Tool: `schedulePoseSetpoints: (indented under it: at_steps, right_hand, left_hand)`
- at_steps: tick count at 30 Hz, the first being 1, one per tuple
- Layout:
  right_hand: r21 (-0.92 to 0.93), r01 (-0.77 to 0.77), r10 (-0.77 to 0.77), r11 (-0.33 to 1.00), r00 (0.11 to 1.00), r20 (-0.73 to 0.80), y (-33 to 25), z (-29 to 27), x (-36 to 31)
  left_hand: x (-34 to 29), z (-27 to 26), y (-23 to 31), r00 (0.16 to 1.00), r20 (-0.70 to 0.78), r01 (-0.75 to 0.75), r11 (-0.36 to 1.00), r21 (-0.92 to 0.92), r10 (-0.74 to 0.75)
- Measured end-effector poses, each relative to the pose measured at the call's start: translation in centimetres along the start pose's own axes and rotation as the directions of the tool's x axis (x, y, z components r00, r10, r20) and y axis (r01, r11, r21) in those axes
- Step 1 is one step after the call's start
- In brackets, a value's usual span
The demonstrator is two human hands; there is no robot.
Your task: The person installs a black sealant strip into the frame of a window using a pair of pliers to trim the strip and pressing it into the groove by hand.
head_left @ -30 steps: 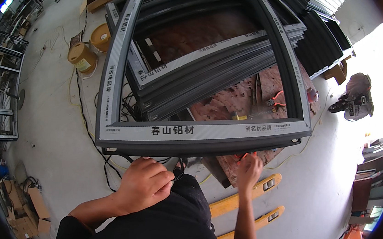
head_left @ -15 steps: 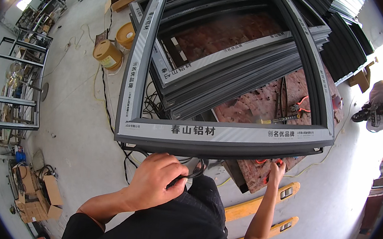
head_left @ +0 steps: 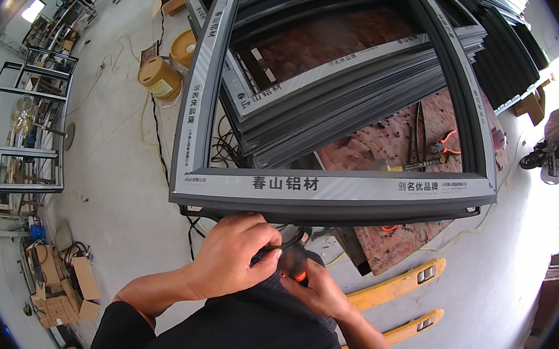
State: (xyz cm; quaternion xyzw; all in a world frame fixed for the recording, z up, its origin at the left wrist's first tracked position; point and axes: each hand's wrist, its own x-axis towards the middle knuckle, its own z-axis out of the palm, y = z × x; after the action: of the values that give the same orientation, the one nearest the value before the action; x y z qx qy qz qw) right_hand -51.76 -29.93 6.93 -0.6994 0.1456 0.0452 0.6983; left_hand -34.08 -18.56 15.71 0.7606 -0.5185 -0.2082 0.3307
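Note:
My left hand [head_left: 235, 254], its fingers curled, grips a thin black flexible strip [head_left: 288, 246] just below the near edge of a dark metal window frame [head_left: 331, 192]. The strip bends in a loop to the right of the fingers. Close beside it, my right hand [head_left: 323, 290] is closed around an orange-handled hand tool [head_left: 300, 275]. Motion blurs the tool's dark head, so its exact kind is unclear. The window frame, wrapped in printed white film, lies over a stack of similar frames [head_left: 346, 107].
Pliers [head_left: 445, 147] and a yellow-handled tool [head_left: 415, 166] lie on a worn reddish board [head_left: 390, 141]. Yellow pallet-jack forks [head_left: 397, 283] extend at right. Two yellow buckets [head_left: 161, 79] and cables stand left. A person's shoes [head_left: 550, 157] show far right.
My right hand has come from the board's near edge across to the left hand, bringing the orange-handled tool. The left hand keeps its hold on the strip; the view has shifted slightly.

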Motion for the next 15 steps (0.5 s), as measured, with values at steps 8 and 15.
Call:
schedulePoseSetpoints:
  at_steps: [8, 15]
  right_hand:
    - [0.192, -0.048, 0.052, 0.980, 0.999, -0.013, 0.5, 0.9, 0.3]
    - [-0.328, 0.098, -0.168, 0.940, 0.967, -0.190, -0.5, 0.2, 0.3]
  left_hand:
    - [-0.2, -0.8, 0.0, 0.996, 0.087, -0.024, 1.000, -0.005, 0.025]
    - [0.6, -1.2, -0.1, 0.980, 0.193, 0.048, 0.998, -0.026, -0.042]
